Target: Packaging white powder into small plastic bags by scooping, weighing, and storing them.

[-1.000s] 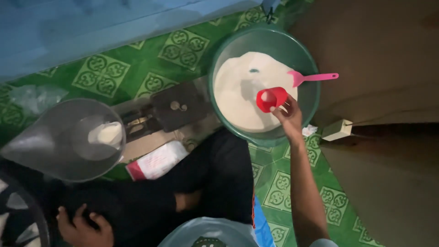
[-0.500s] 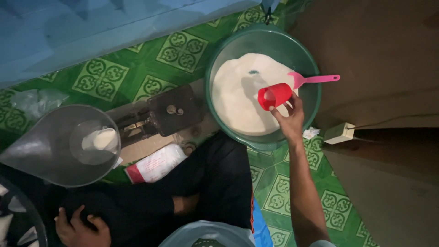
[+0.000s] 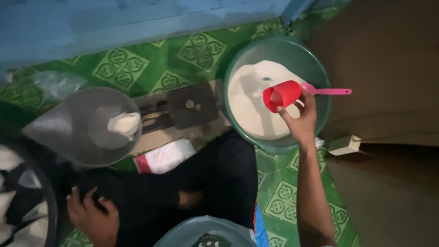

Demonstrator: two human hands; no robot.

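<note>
While you're standing over this, the biggest thing you notice is the green patterned floor mat (image 3: pixel 114 68) everything sits on, with a blue wall along the top edge. Next down in size is the round green plastic basin (image 3: pixel 320 68), about half full of white powder (image 3: pixel 249 100), flour or something like it. Left of that is a balance scale with a dark flat platform (image 3: pixel 190 106) and a wide grey metal scoop pan (image 3: pixel 77 126) holding a small white lump (image 3: pixel 124 123).

The right hand (image 3: pixel 302 120) has its grip closed round a small red plastic scoop cup (image 3: pixel 282 95) with a pink handle (image 3: pixel 330 91), held tilted just above the powder, over the right half of the basin. The left hand (image 3: pixel 91 217) rests on the dark trouser leg, fingers spread flat, holding nothing.

If I were doing it, I'd keep that cup level once it's loaded and stay low over the basin, since powder spills off a tilted rim easily, and I'd carry it slowly across the scale's dark platform.

Hard bits: I can't tell whether the cup has anything in it, its mouth faces away into shadow. A white and red packet (image 3: pixel 163 156) lies by the knee, half tucked under the scale. Some pale round container (image 3: pixel 206 231) is cut off at the bottom edge, and a small beige box (image 3: pixel 345 145) sits off the mat at right. The lower left is too dark to read.
</note>
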